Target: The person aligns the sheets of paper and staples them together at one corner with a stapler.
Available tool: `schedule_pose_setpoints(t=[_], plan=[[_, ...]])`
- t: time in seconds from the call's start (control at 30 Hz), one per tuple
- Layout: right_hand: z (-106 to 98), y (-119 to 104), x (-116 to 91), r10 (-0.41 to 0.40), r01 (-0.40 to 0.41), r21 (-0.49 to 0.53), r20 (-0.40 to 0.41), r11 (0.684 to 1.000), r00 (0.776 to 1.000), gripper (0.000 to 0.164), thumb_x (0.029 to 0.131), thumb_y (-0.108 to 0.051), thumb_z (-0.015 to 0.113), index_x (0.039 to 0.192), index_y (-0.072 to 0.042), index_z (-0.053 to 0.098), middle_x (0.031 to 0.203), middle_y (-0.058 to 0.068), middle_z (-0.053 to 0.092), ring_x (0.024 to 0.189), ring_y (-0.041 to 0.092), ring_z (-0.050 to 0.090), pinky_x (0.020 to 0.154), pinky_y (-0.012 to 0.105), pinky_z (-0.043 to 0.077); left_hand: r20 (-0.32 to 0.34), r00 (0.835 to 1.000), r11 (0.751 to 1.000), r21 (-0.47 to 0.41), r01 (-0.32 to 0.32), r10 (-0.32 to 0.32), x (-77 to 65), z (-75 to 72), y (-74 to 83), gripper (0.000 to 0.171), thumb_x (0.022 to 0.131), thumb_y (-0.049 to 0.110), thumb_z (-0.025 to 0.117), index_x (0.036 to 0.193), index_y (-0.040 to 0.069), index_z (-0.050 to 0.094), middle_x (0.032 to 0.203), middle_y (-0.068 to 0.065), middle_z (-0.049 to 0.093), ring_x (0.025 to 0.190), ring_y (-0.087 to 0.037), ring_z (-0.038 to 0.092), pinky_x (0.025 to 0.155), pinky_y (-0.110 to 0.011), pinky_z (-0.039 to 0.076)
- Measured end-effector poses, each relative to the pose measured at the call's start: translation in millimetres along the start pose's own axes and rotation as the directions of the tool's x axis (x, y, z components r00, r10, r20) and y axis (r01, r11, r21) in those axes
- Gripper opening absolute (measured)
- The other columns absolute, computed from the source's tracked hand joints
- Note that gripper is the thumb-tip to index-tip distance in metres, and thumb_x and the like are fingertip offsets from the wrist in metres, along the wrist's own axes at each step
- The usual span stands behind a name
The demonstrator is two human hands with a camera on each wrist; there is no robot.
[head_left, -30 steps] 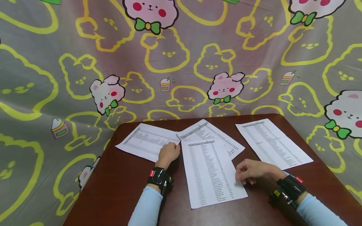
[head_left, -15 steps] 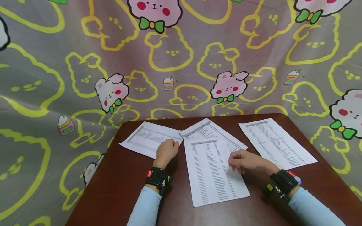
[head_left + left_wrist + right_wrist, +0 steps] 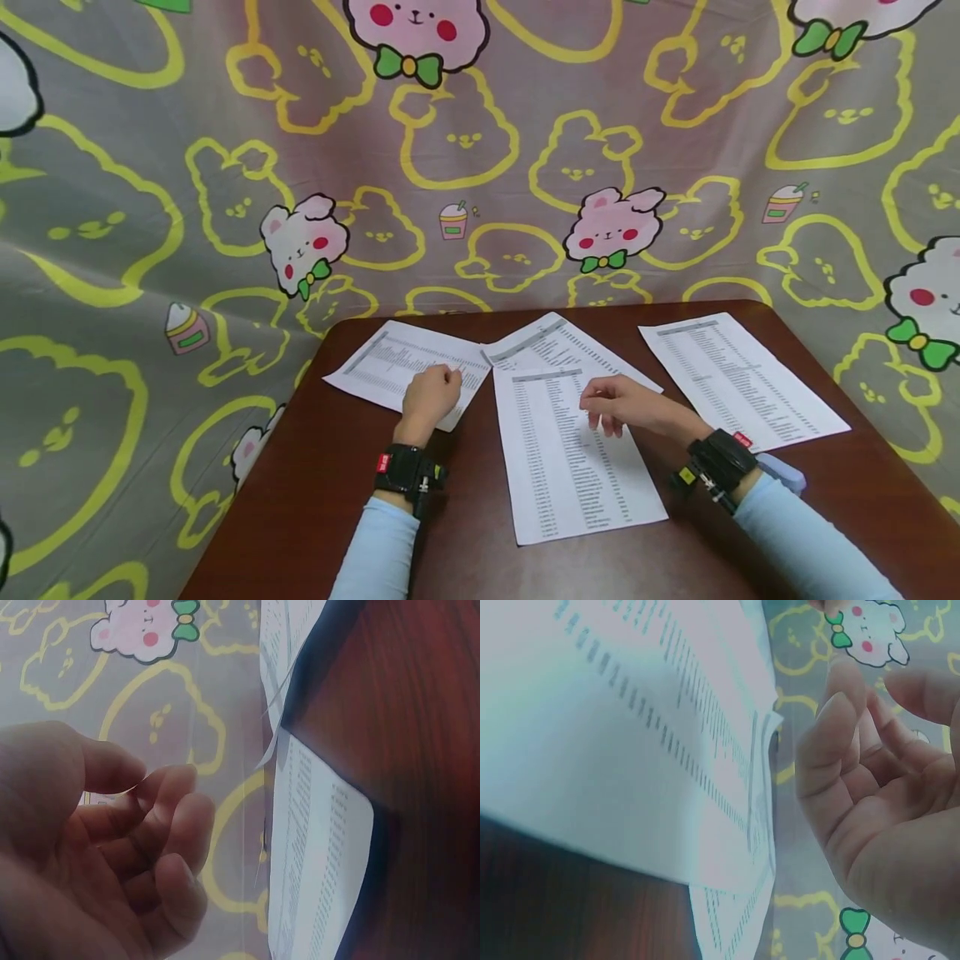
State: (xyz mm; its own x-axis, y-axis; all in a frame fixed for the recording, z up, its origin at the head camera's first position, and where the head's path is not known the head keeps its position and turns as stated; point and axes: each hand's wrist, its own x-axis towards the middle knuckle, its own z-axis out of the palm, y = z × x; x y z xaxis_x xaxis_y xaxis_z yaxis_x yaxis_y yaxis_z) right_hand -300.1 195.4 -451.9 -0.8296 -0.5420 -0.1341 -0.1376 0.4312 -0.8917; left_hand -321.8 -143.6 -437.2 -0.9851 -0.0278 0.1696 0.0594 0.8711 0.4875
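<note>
- The right hand [image 3: 618, 402] has moved left and up, from the edge of the front sheet [image 3: 566, 467] to over its top part. The left hand [image 3: 430, 398] has slid a little to the left.
- The right hand is in the air near the middle of the frame. Its fingers are loosely bent and it grips nothing.
- The left hand is left of the middle, over the corner of the left sheet [image 3: 386, 358]. Its fingers are curled softly, with nothing in them.
- The front sheet lies below the middle of the frame, on top of part of the back sheet [image 3: 558, 340].
- The left sheet is left of the middle, with its edge close to the back sheet.
- The far sheet [image 3: 738, 379] lies on the right side, apart from the others.
- All four sheets have small print and lie on the dark brown table [image 3: 465, 517].
- A bunny curtain [image 3: 502, 196] hangs behind.
</note>
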Motion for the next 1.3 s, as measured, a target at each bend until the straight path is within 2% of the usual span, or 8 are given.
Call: schedule_pose_setpoints(t=[0.13,0.37,0.53,0.77,1.0,1.2,1.3], plan=[[2.2,-2.9,8.2,-0.004,0.004,0.004,0.007,1.0,1.0,0.039,0.098,-0.034,0.059,0.115,0.0,0.06,0.087,0.015,0.068,0.064,0.022,0.06,0.058,0.03,0.05,0.005,1.0,1.0,-0.009,0.014,-0.014,-0.8,-5.9,-6.2,0.039,0.098,0.031,0.048,0.065,0.012,0.053,0.061,-0.001,0.048,0.057,-0.019,0.047,0.05,-0.032,0.032],[6.3,-9.1,23.7,-0.017,0.017,0.014,0.01,1.0,1.0,0.037,0.099,-0.031,0.057,0.115,0.003,0.059,0.092,0.022,0.068,0.062,0.019,0.059,0.057,0.029,0.049,0.001,0.999,0.999,0.003,0.037,-0.037,0.5,-16.8,-14.4,0.04,0.097,0.033,0.048,0.065,0.012,0.056,0.062,-0.002,0.052,0.058,-0.021,0.048,0.05,-0.032,0.033],[11.5,-15.4,34.3,-0.01,0.01,0.032,0.018,0.999,1.0,0.037,0.099,-0.029,0.056,0.116,0.003,0.059,0.091,0.02,0.068,0.061,0.019,0.058,0.057,0.03,0.049,-0.002,0.999,0.999,-0.002,0.04,-0.04,3.0,-25.0,-18.0,0.041,0.098,0.034,0.046,0.066,0.012,0.057,0.064,-0.002,0.061,0.059,-0.02,0.052,0.051,-0.032,0.034],[19.0,-20.5,50.8,-0.046,0.044,0.043,0.046,0.998,0.998,0.036,0.101,-0.027,0.054,0.118,0.004,0.06,0.085,0.011,0.068,0.059,0.018,0.057,0.056,0.031,0.049,-0.007,0.998,0.998,-0.022,0.057,-0.057,0.5,-36.5,-26.1,0.041,0.099,0.032,0.046,0.068,0.011,0.061,0.07,-0.003,0.07,0.06,-0.018,0.054,0.051,-0.03,0.034],[24.6,-26.8,63.2,-0.073,0.071,0.046,0.039,0.996,0.997,0.036,0.099,-0.028,0.057,0.115,0.004,0.06,0.089,0.021,0.067,0.059,0.017,0.057,0.055,0.027,0.048,-0.026,0.998,0.998,-0.014,0.062,-0.062,-0.7,-44.8,-35.2,0.041,0.099,0.033,0.046,0.068,0.01,0.061,0.071,-0.004,0.071,0.059,-0.019,0.054,0.051,-0.031,0.034],[31.4,-36.5,69.9,-0.098,0.097,0.021,0.036,0.995,0.995,0.031,0.099,-0.029,0.058,0.11,-0.001,0.063,0.086,0.013,0.069,0.061,0.017,0.06,0.056,0.029,0.05,-0.001,0.995,0.994,-0.046,0.098,-0.098,-3.2,-52.1,-44.3,0.04,0.099,0.034,0.046,0.08,0.009,0.071,0.074,-0.004,0.073,0.062,-0.018,0.058,0.054,-0.03,0.038],[33.5,-39.8,74.2,-0.108,0.108,0.034,0.021,0.994,0.994,0.025,0.099,-0.027,0.058,0.108,-0.005,0.065,0.085,0.011,0.069,0.061,0.016,0.06,0.056,0.028,0.051,-0.012,0.994,0.993,-0.025,0.112,-0.112,-5.8,-55.7,-49.4,0.042,0.099,0.034,0.045,0.077,0.009,0.069,0.073,-0.004,0.072,0.059,-0.018,0.055,0.051,-0.031,0.036]])
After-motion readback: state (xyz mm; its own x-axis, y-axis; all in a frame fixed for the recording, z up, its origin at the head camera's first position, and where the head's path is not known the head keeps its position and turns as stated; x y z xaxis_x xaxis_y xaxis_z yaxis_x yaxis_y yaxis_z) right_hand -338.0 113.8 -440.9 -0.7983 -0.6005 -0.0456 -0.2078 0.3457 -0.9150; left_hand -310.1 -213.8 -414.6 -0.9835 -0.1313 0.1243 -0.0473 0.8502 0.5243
